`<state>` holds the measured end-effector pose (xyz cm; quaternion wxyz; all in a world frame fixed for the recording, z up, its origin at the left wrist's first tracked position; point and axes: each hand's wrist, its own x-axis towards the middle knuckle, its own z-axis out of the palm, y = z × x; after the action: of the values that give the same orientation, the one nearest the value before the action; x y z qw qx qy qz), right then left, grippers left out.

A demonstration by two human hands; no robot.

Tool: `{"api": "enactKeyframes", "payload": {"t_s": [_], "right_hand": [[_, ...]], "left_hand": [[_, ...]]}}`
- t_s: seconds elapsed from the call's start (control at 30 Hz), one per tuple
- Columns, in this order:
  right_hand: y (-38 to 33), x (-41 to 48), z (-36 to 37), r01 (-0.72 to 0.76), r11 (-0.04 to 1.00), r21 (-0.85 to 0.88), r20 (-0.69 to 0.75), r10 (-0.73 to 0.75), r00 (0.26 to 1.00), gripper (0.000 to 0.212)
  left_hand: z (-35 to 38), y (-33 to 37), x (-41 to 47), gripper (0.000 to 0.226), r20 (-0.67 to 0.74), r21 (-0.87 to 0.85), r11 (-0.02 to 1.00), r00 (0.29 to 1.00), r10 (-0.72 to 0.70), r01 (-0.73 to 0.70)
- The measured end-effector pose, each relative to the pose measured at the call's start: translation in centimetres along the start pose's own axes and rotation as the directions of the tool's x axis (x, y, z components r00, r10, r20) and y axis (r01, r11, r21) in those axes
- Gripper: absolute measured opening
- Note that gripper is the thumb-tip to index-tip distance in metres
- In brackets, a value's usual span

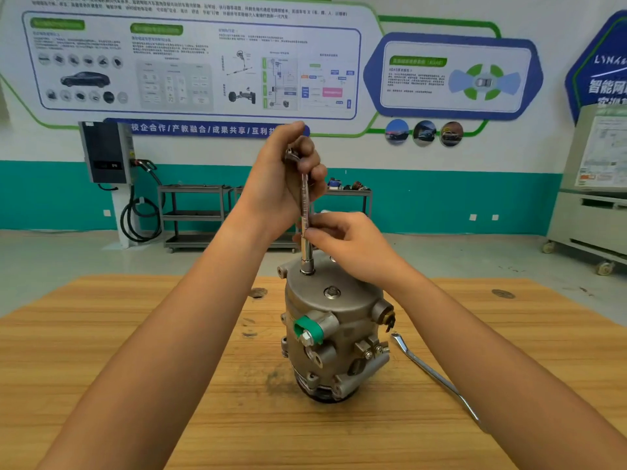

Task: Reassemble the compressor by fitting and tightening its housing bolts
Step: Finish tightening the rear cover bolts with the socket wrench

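Beneath the compressor [334,334], table [68,334]: one wooden top; the compressor stands upright on it.
Hands: two, above the compressor. The left hand [281,184] is clenched round the top of the socket wrench [305,212]; the right hand [342,239] pinches its shaft and hides the compressor's far rim.
Flat bar [437,378]: one, just right of the compressor.
Socket wrench: one, upright, socket on the compressor's cover.
Bolt [331,292]: one exposed, cover's near side.

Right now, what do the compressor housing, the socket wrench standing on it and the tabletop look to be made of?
The compressor housing looks like dull grey cast metal, probably aluminium: matte, grainy skin. The socket wrench looks like polished steel, likely chromed: bright glints along its shaft. The tabletop is wood or wood-look laminate: orange-yellow grain lines, dark scuffs; I cannot tell which.
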<state>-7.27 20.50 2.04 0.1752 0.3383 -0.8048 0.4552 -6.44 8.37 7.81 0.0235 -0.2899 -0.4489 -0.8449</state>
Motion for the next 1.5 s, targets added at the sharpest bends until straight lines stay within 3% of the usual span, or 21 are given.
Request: {"api": "enactKeyframes", "payload": {"t_s": [0.13, 0.23, 0.27, 0.33, 0.4, 0.47, 0.53, 0.63, 0.67, 0.73, 0.8, 0.87, 0.93, 0.97, 1.07, 1.17, 1.23, 1.3, 1.37, 1.43, 1.5], "right_hand": [[-0.1, 0.1, 0.5, 0.048, 0.993, -0.108, -0.131, -0.062, 0.989, 0.016], [-0.6, -0.2, 0.9, 0.070, 0.981, -0.182, -0.127, -0.094, 0.987, 0.017], [-0.6, -0.3, 1.0, 0.060, 0.977, -0.206, -0.086, -0.079, 0.993, 0.019], [-0.6, -0.6, 0.8, 0.007, 0.964, -0.266, 0.030, 0.002, 1.000, 0.025], [-0.5, -0.8, 0.7, -0.025, 0.961, -0.275, 0.087, 0.051, 0.995, 0.028], [-0.5, -0.8, 0.5, -0.025, 0.965, -0.260, 0.044, 0.037, 0.998, 0.025], [-0.5, -0.7, 0.6, -0.035, 0.961, -0.273, -0.038, 0.026, 0.999, 0.023], [-0.6, -0.8, 1.0, -0.037, 0.927, -0.373, -0.160, -0.024, 0.987, 0.021], [-0.7, -0.8, 1.0, -0.036, 0.918, -0.396, -0.166, -0.033, 0.986, 0.023], [-0.6, -0.7, 0.8, -0.044, 0.929, -0.367, -0.127, -0.004, 0.992, 0.021], [-0.6, -0.7, 0.5, -0.056, 0.990, -0.133, -0.024, 0.053, 0.998, 0.013], [-0.7, -0.7, 0.3, -0.072, 0.992, 0.105, 0.072, 0.065, 0.995, 0.016], [-0.5, -0.6, 0.3, -0.034, 0.993, 0.113, 0.045, 0.029, 0.999, 0.019], [-0.5, -0.6, 0.3, -0.004, 0.997, 0.074, -0.012, 0.005, 1.000, 0.016], [-0.9, -0.4, 0.8, 0.029, 0.995, -0.098, -0.216, -0.050, 0.975, 0.004], [-1.3, -0.2, 1.3, -0.006, 0.936, -0.353, -0.257, -0.091, 0.962, 0.034], [-1.6, -0.4, 1.2, -0.024, 0.934, -0.357, -0.136, -0.027, 0.990, 0.033], [-1.6, -0.8, 0.7, -0.067, 0.987, -0.144, 0.021, 0.070, 0.997, 0.016], [-1.3, -1.0, -0.1, -0.130, 0.991, 0.041, 0.119, 0.124, 0.985, 0.014], [-0.8, -1.0, -0.6, -0.083, 0.997, 0.006, 0.083, 0.082, 0.993, 0.016], [-0.6, -1.2, -0.5, -0.036, 0.998, -0.048, -0.031, 0.034, 0.999, 0.018]], "left_hand": [[0.5, -1.0, -0.1, 0.028, -0.290, 0.232, 0.970, 0.947, 0.141, -0.074], [1.1, -1.5, -0.1, 0.032, -0.247, 0.500, 0.855, 0.923, 0.294, -0.139], [1.1, -1.4, -0.1, 0.034, -0.186, 0.546, 0.828, 0.944, 0.271, -0.130], [0.7, -0.6, 0.1, 0.035, -0.006, 0.546, 0.837, 0.999, 0.052, -0.040], [0.3, 0.6, 0.1, 0.037, 0.142, 0.554, 0.829, 0.974, -0.178, 0.071], [0.5, 1.1, 0.0, 0.036, 0.111, 0.630, 0.772, 0.974, -0.197, 0.084], [1.2, 0.6, -0.4, 0.028, 0.014, 0.756, 0.653, 0.999, 0.043, -0.039], [2.6, -0.6, -1.1, 0.022, 0.038, 0.839, 0.467, 0.887, 0.460, -0.278], [2.9, -0.9, -1.2, 0.028, 0.018, 0.828, 0.480, 0.869, 0.494, -0.290], [2.8, -0.7, -0.9, 0.040, -0.052, 0.673, 0.683, 0.902, 0.428, -0.285], [2.1, 0.1, -0.5, 0.042, 0.007, 0.366, 0.909, 0.977, 0.214, -0.201], [1.2, 0.7, -0.1, 0.033, 0.118, 0.098, 0.994, 0.993, 0.027, -0.039], [0.8, 0.6, 0.2, 0.027, 0.085, -0.012, 0.999, 0.996, -0.040, 0.041], [0.8, 0.4, 0.4, 0.026, -0.011, 0.027, 0.999, 0.999, -0.047, 0.047], [1.4, -1.0, 0.0, 0.030, -0.294, 0.393, 0.918, 0.938, 0.183, -0.056], [2.5, -2.5, -1.1, 0.040, -0.164, 0.716, 0.645, 0.833, 0.528, -0.268], [2.6, -2.5, -1.2, 0.046, -0.043, 0.761, 0.548, 0.815, 0.578, -0.348], [2.0, -1.3, -0.9, 0.048, 0.053, 0.608, 0.736, 0.940, 0.338, -0.299], [1.2, 0.0, -0.5, 0.043, 0.245, 0.371, 0.924, 0.970, 0.003, -0.096], [0.6, 0.4, -0.5, 0.040, 0.247, 0.298, 0.954, 0.968, -0.039, -0.038], [0.9, 0.2, -0.6, 0.042, 0.065, 0.279, 0.957, 0.996, 0.063, -0.079]]}}
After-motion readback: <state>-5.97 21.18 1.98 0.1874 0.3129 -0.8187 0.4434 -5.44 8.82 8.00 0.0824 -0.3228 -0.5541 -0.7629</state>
